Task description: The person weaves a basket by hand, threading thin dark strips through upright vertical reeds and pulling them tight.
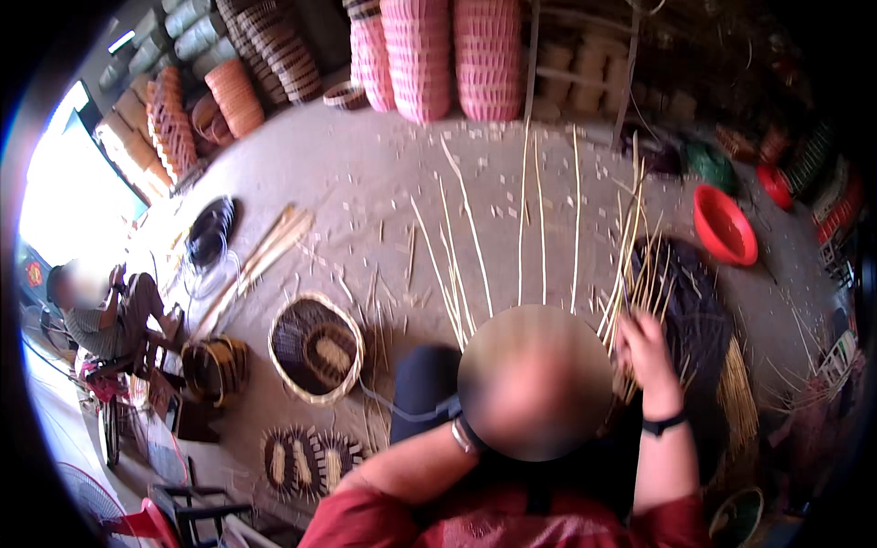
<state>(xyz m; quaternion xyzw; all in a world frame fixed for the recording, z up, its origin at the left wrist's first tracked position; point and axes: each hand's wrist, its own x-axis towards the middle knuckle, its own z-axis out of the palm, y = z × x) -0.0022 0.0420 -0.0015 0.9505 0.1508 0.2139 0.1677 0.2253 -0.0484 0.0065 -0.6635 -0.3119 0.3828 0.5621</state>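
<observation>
Grey concrete floor, littered with small pale chips, fills most of my head-camera view. At its lower middle, directly in front of the wearer, I have the long pale rods, fanning upward and away from the lap. Their near ends run into a blurred round patch, so I can't make out what they join. My right hand is at the right side of the fan, fingers bent in among the rods; whether they grip one, I cannot tell. My left hand lies under the blur, and its fingers' state is unreadable to me.

Just right of the rods sits dark fabric, with a straw-coloured bundle below it and a red basin above. Left of the lap I see an oval basket with a pale rim, and flat woven pieces nearer me. Farther left are a striped basket and a seated person. Pink basket stacks stand at the far edge.
</observation>
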